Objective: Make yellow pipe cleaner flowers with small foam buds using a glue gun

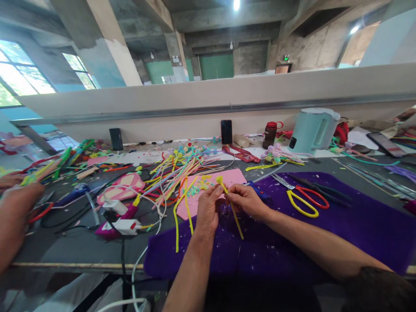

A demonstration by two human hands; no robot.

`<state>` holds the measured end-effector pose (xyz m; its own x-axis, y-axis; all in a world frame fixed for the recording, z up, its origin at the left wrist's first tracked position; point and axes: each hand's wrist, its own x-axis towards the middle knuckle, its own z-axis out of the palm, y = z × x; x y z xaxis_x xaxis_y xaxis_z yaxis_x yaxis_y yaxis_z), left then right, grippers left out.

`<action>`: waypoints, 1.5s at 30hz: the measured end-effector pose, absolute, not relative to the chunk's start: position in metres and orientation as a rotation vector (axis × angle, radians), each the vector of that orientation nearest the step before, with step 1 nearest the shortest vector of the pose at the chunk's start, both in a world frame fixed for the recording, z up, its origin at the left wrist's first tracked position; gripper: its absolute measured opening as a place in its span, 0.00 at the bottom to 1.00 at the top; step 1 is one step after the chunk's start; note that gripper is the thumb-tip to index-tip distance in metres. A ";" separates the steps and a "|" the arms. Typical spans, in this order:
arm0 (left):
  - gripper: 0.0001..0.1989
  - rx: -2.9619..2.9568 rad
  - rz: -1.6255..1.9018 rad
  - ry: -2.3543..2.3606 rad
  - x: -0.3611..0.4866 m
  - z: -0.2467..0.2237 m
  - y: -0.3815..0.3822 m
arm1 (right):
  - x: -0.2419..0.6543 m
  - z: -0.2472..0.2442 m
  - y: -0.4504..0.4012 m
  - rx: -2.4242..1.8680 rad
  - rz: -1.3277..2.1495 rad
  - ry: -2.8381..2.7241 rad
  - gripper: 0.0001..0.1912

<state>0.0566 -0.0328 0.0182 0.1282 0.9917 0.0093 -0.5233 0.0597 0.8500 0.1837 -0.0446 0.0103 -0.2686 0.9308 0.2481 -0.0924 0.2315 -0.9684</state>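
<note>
Both my hands meet over the near edge of a pink sheet (232, 177), pinching a yellow pipe cleaner (236, 219) whose top is formed into a small knob. My left hand (208, 206) is closed on it just under the knob. From the right, my right hand (245, 200) grips the same stem with thumb and fingers, and its free end hangs down below. Small yellow and mint-green twisted pieces (202, 186) lie on the sheet beside my left hand. Other yellow pipe cleaners (177, 229) trail over the purple cloth (325, 242) under my wrists.
Red-and-yellow-handled scissors (303, 203) and dark-handled pliers (331, 193) lie right. Behind are a pipe-cleaner pile (185, 162), phone (226, 131), bottle (270, 135) and mint kettle (313, 130). Power cords and a plug strip (118, 225) lie left. Another person's hand (22, 203) works far left.
</note>
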 end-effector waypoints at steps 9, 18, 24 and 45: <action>0.08 0.907 1.340 0.771 0.057 0.013 -0.029 | 0.184 0.007 -0.045 -0.925 1.031 -1.605 0.11; 0.06 0.819 1.286 0.632 0.056 0.018 -0.028 | 0.246 0.044 -0.058 -1.110 0.819 -1.582 0.12; 0.05 0.661 1.234 0.420 0.051 0.024 -0.031 | 0.300 0.012 -0.079 -1.422 0.614 -1.681 0.13; 0.09 0.962 1.108 0.575 0.058 0.017 -0.042 | 0.295 -0.019 -0.018 -1.937 0.064 -2.352 0.23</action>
